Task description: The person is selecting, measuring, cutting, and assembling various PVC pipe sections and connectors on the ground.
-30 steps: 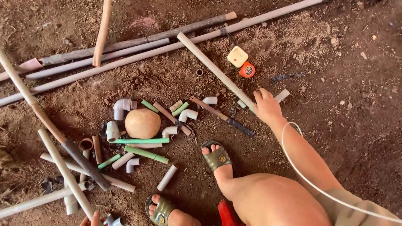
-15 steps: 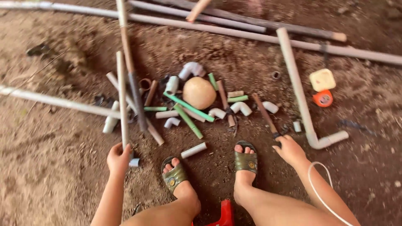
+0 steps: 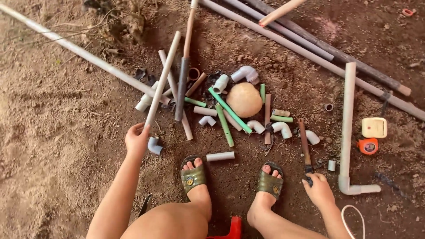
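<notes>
Pale grey pipe [image 3: 163, 80], long, straight, dusty, lower end gripped by left hand [image 3: 136, 140], right hand [image 3: 319, 191] clasping brown-handled tool [image 3: 304, 144]

Bare, sandy dirt ground [image 3: 53, 146] carries everything. Between and beyond the hands lies a heap of short pipe offcuts [image 3: 221, 113], grey elbows and green tubes around a round tan stone [image 3: 244, 99]. Long pipes [image 3: 310, 48] cross the far side. Beyond the right hand lie an L-shaped pipe [image 3: 346, 132], a cream box [image 3: 374, 127] and an orange tape measure [image 3: 368, 145].
</notes>
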